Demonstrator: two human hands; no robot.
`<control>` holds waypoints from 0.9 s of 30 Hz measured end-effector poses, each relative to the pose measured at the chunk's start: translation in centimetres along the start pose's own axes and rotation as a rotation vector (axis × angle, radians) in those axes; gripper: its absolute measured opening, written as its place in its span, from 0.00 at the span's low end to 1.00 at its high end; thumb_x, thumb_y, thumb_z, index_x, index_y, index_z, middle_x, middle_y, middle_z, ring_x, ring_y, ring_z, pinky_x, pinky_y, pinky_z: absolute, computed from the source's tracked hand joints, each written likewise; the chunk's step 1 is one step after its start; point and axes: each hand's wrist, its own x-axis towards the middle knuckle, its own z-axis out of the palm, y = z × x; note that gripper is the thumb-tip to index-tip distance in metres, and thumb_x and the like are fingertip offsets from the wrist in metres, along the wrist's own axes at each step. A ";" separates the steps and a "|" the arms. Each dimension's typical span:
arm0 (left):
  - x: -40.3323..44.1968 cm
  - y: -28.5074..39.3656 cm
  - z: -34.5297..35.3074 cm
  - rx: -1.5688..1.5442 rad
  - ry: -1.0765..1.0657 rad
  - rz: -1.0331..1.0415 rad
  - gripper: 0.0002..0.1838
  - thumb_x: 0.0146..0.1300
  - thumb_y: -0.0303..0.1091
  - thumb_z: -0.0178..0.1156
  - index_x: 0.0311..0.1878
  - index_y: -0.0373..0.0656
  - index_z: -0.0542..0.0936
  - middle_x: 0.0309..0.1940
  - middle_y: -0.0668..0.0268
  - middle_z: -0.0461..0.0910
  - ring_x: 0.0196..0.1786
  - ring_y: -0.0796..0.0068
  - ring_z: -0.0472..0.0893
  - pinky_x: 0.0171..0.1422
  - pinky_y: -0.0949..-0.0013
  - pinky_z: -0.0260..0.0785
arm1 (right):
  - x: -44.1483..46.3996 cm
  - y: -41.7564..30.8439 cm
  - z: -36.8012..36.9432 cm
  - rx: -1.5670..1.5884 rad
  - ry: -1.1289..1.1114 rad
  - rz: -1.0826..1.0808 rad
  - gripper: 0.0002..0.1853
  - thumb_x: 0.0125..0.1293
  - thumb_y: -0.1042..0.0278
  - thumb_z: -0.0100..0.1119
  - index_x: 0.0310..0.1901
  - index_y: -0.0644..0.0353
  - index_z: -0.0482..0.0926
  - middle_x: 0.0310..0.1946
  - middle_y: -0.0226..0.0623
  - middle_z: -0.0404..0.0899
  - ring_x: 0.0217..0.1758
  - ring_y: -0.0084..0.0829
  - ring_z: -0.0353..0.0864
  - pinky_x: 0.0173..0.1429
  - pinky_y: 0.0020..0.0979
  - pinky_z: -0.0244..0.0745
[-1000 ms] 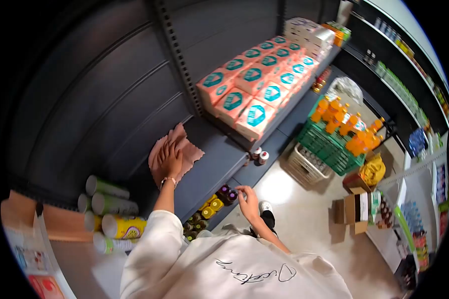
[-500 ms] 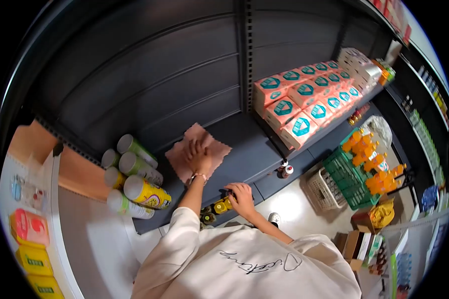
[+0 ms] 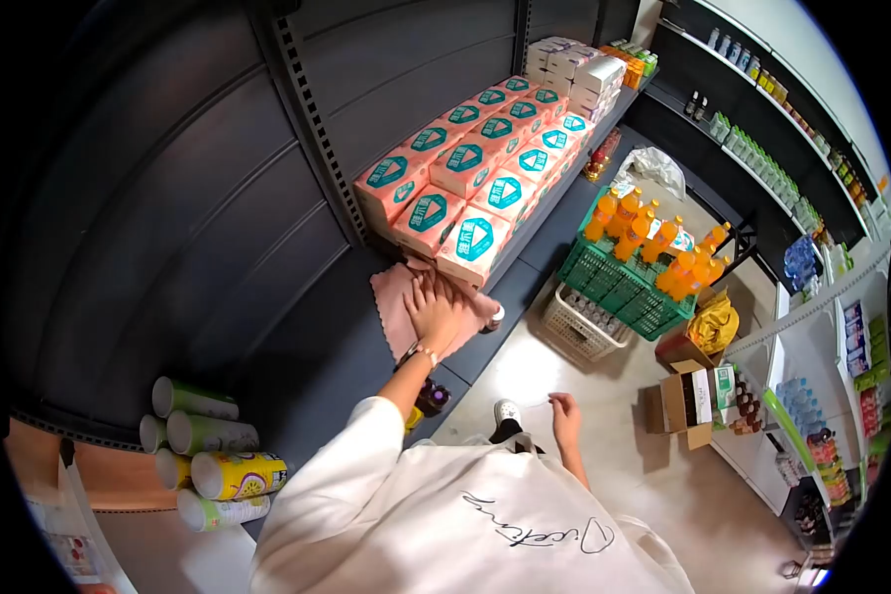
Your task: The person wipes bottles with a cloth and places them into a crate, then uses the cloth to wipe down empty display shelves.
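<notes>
From here I have my left hand [image 3: 434,313] spread open on the pink cloth [image 3: 396,303], which reaches the shelf's [image 3: 312,332] front edge beside tissue packs [image 3: 465,158]; my right hand [image 3: 566,416] hangs loosely open.

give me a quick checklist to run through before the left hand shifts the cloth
1. Left hand laid on the pink cloth: ok.
2. Right hand free of any item: ok, it hangs over the floor.
3. Canisters apart from the cloth: ok.
4. Room between cloth and pink packs: not ok, almost no gap shows.
5. Shelf clean beneath the cloth: cannot tell, it is covered.
</notes>
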 end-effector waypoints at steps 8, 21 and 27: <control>-1.5 -17.3 -4.7 -0.027 -0.113 -0.235 0.31 0.64 0.55 0.53 0.67 0.51 0.68 0.70 0.61 0.63 0.71 0.49 0.59 0.72 0.40 0.49 | 2.7 -3.1 -0.4 0.011 -0.293 0.144 0.12 0.68 0.70 0.50 0.47 0.63 0.80 0.39 0.35 0.83 0.45 0.25 0.80 0.48 0.26 0.72; -15.8 -15.3 -12.2 0.045 0.033 -0.271 0.32 0.64 0.52 0.55 0.68 0.49 0.68 0.70 0.60 0.62 0.73 0.52 0.55 0.74 0.38 0.42 | -2.6 -18.4 18.4 -0.166 -0.558 -0.554 0.13 0.67 0.70 0.55 0.51 0.60 0.78 0.44 0.40 0.81 0.45 0.35 0.79 0.50 0.34 0.73; -18.8 -18.8 -11.8 0.262 0.038 -0.444 0.33 0.67 0.55 0.47 0.74 0.59 0.60 0.75 0.63 0.54 0.77 0.51 0.48 0.76 0.39 0.36 | -8.1 -22.6 27.9 -0.175 -0.897 -0.988 0.21 0.65 0.64 0.56 0.59 0.59 0.73 0.59 0.48 0.72 0.62 0.51 0.70 0.66 0.44 0.63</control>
